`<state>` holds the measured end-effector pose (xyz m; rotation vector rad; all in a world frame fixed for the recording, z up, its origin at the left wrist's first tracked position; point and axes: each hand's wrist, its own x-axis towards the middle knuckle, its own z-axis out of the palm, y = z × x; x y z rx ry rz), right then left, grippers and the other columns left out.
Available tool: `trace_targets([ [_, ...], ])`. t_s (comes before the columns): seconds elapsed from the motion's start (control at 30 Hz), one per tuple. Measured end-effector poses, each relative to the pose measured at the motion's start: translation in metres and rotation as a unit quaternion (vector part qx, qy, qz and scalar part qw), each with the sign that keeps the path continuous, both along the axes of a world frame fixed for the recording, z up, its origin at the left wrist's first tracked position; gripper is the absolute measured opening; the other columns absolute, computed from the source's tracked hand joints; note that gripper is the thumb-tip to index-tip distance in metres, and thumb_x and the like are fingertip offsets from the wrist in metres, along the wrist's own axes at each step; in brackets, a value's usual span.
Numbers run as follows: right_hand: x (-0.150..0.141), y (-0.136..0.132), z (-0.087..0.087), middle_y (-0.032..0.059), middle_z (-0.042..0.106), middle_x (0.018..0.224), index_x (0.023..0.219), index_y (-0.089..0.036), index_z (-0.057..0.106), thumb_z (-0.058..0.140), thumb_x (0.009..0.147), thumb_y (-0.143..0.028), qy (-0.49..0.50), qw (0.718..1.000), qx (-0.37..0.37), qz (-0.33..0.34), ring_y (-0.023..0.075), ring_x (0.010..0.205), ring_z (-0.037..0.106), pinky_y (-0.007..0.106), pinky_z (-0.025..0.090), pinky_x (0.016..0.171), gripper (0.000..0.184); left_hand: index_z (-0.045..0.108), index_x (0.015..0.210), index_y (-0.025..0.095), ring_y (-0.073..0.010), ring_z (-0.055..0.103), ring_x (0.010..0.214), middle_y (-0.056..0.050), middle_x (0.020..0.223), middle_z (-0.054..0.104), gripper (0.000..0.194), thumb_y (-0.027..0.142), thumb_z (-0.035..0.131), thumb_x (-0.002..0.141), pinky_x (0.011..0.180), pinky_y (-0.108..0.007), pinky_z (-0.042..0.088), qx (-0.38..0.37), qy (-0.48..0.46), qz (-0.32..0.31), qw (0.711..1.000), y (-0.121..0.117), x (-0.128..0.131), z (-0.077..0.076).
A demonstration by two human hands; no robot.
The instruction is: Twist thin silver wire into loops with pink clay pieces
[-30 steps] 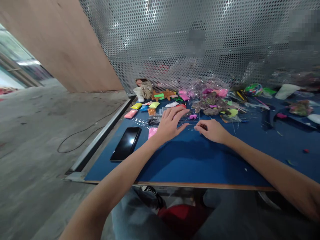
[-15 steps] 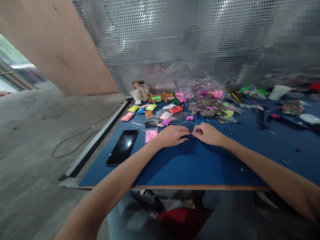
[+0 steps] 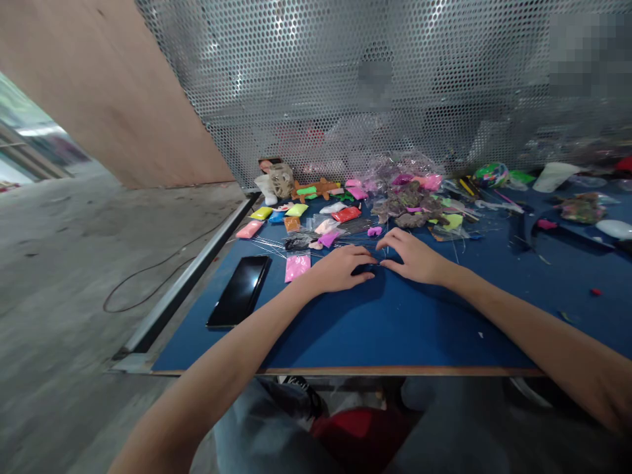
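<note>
Between the left hand [image 3: 340, 268] and the right hand [image 3: 417, 258], a thin strand [image 3: 380, 263] shows faintly. The right thumb and fingers, pinched together a moment ago, now stand apart, suggesting a released hold; whether the left fingers grip it, I cannot tell.

Muted, diffuse light leaves the flat blue desk [image 3: 409, 329] fairly dim, with soft shadows below the bare left hand [image 3: 343, 268]. White glare streaks the black rectangular phone [image 3: 239, 293] and flecks the silver perforated metal panel [image 3: 320, 66]. Wide-angle distortion stretches the edges; pixelation masks the upper right.
</note>
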<state>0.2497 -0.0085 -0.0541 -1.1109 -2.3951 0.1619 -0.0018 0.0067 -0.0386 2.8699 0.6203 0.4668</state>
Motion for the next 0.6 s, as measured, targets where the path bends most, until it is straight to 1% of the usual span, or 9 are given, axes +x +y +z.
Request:
trace_targets([
  [0.03, 0.002, 0.002, 0.001, 0.0113, 0.060, 0.116, 0.110, -0.024, 0.063, 0.062, 0.092, -0.034, -0.019, 0.999, -0.004, 0.031, 0.0290, 0.108, 0.059, 0.046, 0.047, 0.094, 0.021, 0.066, 0.128, 0.021, -0.0227, 0.062, 0.116, -0.010, 0.126, 0.066, 0.035, 0.036, 0.056, 0.098, 0.103, -0.036, 0.048, 0.001, 0.001, 0.003, 1.000, -0.001, 0.000, 0.000],
  [0.07, 0.004, 0.003, 0.003, 0.0110, 0.061, 0.114, 0.103, -0.023, 0.066, 0.061, 0.093, -0.035, -0.033, 0.998, -0.009, 0.052, 0.0292, 0.108, 0.058, 0.047, 0.045, 0.096, 0.016, 0.066, 0.129, 0.022, -0.0225, 0.062, 0.116, -0.010, 0.127, 0.065, 0.035, 0.036, 0.056, 0.098, 0.103, -0.036, 0.048, 0.002, 0.002, 0.006, 1.000, -0.001, 0.000, 0.000],
  [0.13, 0.007, 0.006, 0.004, 0.0108, 0.063, 0.111, 0.098, -0.023, 0.068, 0.059, 0.095, -0.036, -0.035, 0.996, -0.024, 0.074, 0.0287, 0.107, 0.057, 0.047, 0.045, 0.095, 0.016, 0.065, 0.131, 0.023, -0.0224, 0.061, 0.116, -0.009, 0.128, 0.065, 0.036, 0.036, 0.055, 0.098, 0.103, -0.036, 0.048, 0.006, 0.006, 0.012, 1.000, -0.002, 0.000, 0.001],
  [0.23, 0.010, 0.011, 0.002, 0.0102, 0.064, 0.110, 0.098, -0.023, 0.069, 0.056, 0.097, -0.034, -0.012, 0.994, -0.052, 0.099, 0.0266, 0.104, 0.057, 0.044, 0.045, 0.093, 0.017, 0.064, 0.131, 0.024, -0.0222, 0.061, 0.116, -0.009, 0.129, 0.064, 0.036, 0.036, 0.054, 0.099, 0.102, -0.036, 0.047, 0.010, 0.009, 0.018, 1.000, -0.002, 0.002, 0.000],
  [0.33, 0.010, 0.013, 0.000, 0.0099, 0.064, 0.109, 0.099, -0.023, 0.068, 0.054, 0.099, -0.034, -0.003, 0.992, -0.066, 0.109, 0.0257, 0.104, 0.056, 0.042, 0.045, 0.093, 0.018, 0.064, 0.132, 0.024, -0.0213, 0.061, 0.114, -0.008, 0.127, 0.065, 0.036, 0.035, 0.052, 0.100, 0.101, -0.035, 0.048, 0.011, 0.007, 0.025, 1.000, -0.003, 0.004, -0.003],
  [0.47, 0.008, 0.013, 0.000, 0.0106, 0.064, 0.106, 0.097, -0.021, 0.064, 0.050, 0.100, -0.032, -0.017, 0.991, -0.057, 0.123, 0.0257, 0.100, 0.056, 0.042, 0.043, 0.092, 0.019, 0.067, 0.128, 0.024, -0.0204, 0.062, 0.112, -0.007, 0.123, 0.066, 0.033, 0.032, 0.048, 0.102, 0.100, -0.034, 0.047, 0.028, 0.011, 0.044, 0.999, -0.002, 0.008, -0.007],
  [0.6, 0.005, 0.011, 0.000, 0.0114, 0.064, 0.106, 0.096, -0.020, 0.060, 0.046, 0.101, -0.029, -0.027, 0.989, -0.042, 0.137, 0.0256, 0.098, 0.054, 0.042, 0.043, 0.089, 0.017, 0.071, 0.118, 0.025, -0.0196, 0.063, 0.107, -0.005, 0.118, 0.069, 0.030, 0.033, 0.048, 0.102, 0.096, -0.034, 0.046, 0.054, 0.022, 0.058, 0.997, -0.003, 0.010, -0.007],
])
